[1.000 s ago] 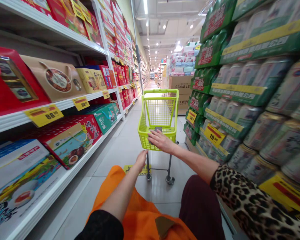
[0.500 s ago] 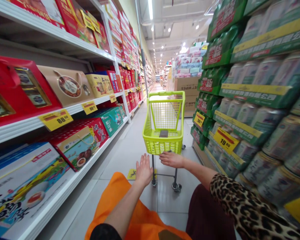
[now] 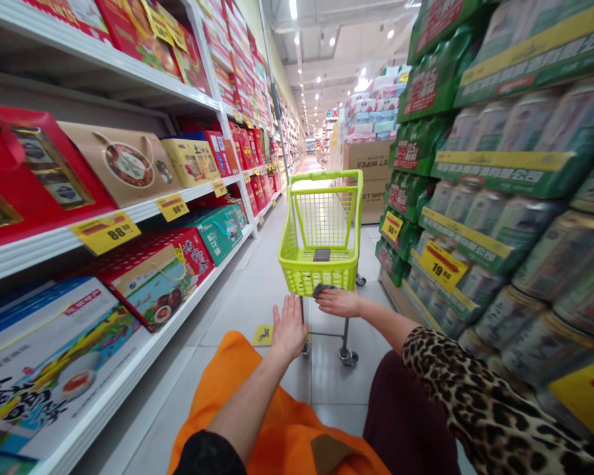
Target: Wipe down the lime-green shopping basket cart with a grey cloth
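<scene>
Ahead of me in the aisle stands a lime-green shopping cart (image 3: 319, 269) on grey legs with castors. My left hand (image 3: 290, 327) reaches forward below the basket, back up and fingers stretched; it grips nothing I can see. From the right, beneath the basket's near edge, comes my right hand (image 3: 339, 303), flat with fingers extended leftward. A small dark object (image 3: 321, 289) shows at its fingertips; I cannot make out whether it is held or part of the cart. A small dark square piece (image 3: 322, 254) is visible in the basket.
White shelves (image 3: 218, 267) of gift boxes line the left. On the right rise stacked packs of cans (image 3: 475, 218) with yellow price tags. Cartons marked wet wipes (image 3: 369, 161) stand farther on. A yellow floor sticker (image 3: 262, 334) lies beside my left hand. Tiled aisle runs onward.
The cart sits slightly higher and farther left in view, and the shelves have shifted with it. My hands have risen a little, still with fingers extended.
</scene>
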Demonstrator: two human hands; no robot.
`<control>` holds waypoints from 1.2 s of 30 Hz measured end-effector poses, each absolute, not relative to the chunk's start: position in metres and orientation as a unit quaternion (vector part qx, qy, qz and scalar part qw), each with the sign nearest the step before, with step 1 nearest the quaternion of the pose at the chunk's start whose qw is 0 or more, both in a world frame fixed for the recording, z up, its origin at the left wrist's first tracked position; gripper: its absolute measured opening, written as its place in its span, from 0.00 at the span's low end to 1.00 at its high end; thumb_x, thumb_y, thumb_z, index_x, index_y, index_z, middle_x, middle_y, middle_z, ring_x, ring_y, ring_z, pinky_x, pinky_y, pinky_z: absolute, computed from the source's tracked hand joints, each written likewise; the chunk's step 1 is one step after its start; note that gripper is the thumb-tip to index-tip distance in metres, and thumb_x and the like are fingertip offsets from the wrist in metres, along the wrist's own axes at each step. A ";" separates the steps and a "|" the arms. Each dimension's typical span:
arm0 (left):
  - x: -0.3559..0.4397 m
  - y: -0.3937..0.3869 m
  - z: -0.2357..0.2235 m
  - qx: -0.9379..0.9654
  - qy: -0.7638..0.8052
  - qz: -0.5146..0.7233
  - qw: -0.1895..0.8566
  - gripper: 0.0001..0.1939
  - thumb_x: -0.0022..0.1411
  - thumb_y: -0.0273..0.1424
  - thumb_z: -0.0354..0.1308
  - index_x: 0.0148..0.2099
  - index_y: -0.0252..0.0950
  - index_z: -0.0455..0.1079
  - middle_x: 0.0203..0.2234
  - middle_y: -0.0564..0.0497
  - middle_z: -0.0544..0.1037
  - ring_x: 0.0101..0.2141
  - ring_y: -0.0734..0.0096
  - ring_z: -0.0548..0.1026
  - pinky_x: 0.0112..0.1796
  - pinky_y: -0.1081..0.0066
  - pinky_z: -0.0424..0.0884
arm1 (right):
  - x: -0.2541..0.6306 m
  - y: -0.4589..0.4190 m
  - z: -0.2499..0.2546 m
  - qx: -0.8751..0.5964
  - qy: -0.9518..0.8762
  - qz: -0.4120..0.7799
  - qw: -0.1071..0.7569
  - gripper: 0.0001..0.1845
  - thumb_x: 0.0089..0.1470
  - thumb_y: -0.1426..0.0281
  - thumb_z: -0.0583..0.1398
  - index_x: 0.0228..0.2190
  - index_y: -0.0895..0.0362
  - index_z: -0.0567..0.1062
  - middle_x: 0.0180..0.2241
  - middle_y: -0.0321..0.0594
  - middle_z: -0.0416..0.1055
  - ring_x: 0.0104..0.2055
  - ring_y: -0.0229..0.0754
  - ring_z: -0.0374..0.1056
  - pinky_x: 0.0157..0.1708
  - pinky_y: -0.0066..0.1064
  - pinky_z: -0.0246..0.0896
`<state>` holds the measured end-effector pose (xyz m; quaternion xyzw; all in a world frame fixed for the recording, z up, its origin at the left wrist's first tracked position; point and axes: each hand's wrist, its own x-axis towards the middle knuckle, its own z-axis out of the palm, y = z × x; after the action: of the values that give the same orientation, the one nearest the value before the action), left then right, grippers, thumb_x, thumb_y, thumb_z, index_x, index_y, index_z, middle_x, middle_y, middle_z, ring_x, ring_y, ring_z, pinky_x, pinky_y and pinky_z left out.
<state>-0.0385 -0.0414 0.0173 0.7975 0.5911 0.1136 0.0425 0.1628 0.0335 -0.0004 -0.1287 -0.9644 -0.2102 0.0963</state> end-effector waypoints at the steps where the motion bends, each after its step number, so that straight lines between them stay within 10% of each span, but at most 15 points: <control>1: -0.040 -0.042 0.016 0.797 0.591 0.115 0.045 0.34 0.54 0.27 0.49 0.63 0.31 0.46 0.63 0.40 0.44 0.62 0.57 0.40 0.58 0.52 0.33 | 0.166 0.031 0.000 -0.131 -0.965 -0.207 0.088 0.14 0.57 0.77 0.49 0.36 0.59 0.74 0.44 0.45 0.71 0.51 0.39 0.63 0.52 0.36 0.57; 7: -0.027 -0.033 0.016 0.765 0.591 0.214 0.140 0.34 0.51 0.23 0.51 0.61 0.30 0.50 0.62 0.39 0.47 0.62 0.58 0.42 0.58 0.54 0.30 | 0.184 0.029 0.049 -0.188 -0.958 -0.174 0.129 0.18 0.57 0.77 0.50 0.47 0.56 0.68 0.54 0.43 0.62 0.60 0.42 0.51 0.57 0.43 0.48; 13: 0.014 -0.019 0.032 0.449 0.483 0.519 0.544 0.21 0.58 0.36 0.48 0.53 0.38 0.61 0.54 0.46 0.65 0.54 0.61 0.62 0.53 0.60 0.57 | 0.163 0.004 0.035 -0.292 -0.895 -0.106 0.319 0.22 0.55 0.77 0.50 0.52 0.60 0.63 0.53 0.50 0.63 0.56 0.42 0.57 0.53 0.38 0.58; 18: 0.040 -0.026 0.048 0.232 0.323 0.496 0.772 0.19 0.62 0.43 0.41 0.43 0.39 0.68 0.37 0.50 0.74 0.36 0.70 0.72 0.39 0.67 0.67 | 0.145 -0.016 0.032 -0.381 -0.818 -0.118 0.414 0.21 0.55 0.75 0.51 0.52 0.56 0.65 0.55 0.48 0.59 0.58 0.47 0.52 0.56 0.44 0.51; 23: 0.040 -0.033 0.043 0.289 0.390 0.435 0.758 0.15 0.59 0.41 0.45 0.38 0.39 0.68 0.32 0.52 0.75 0.35 0.71 0.71 0.40 0.66 0.64 | 0.165 -0.037 0.044 -0.367 -0.877 -0.192 0.244 0.32 0.51 0.63 0.56 0.55 0.62 0.59 0.60 0.52 0.48 0.63 0.54 0.36 0.57 0.58 0.33; 28: 0.032 -0.037 0.032 0.344 0.506 0.340 0.715 0.12 0.55 0.40 0.48 0.31 0.38 0.67 0.24 0.54 0.74 0.36 0.68 0.70 0.50 0.51 0.51 | 0.189 -0.044 0.035 -0.294 -0.920 -0.221 0.136 0.28 0.54 0.69 0.54 0.56 0.61 0.58 0.60 0.49 0.51 0.63 0.51 0.40 0.58 0.52 0.39; 36: 0.021 -0.027 0.045 0.573 0.584 0.287 0.499 0.20 0.56 0.34 0.44 0.50 0.40 0.63 0.55 0.46 0.65 0.52 0.60 0.65 0.50 0.53 0.60 | 0.208 -0.002 0.073 -0.212 -0.907 -0.329 0.158 0.19 0.57 0.76 0.49 0.51 0.59 0.65 0.55 0.43 0.61 0.61 0.46 0.47 0.58 0.46 0.46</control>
<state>0.0208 -0.0267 0.0447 0.5726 0.5840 0.2866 0.4989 0.2078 -0.0016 0.0731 -0.2117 -0.9068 -0.3286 0.1578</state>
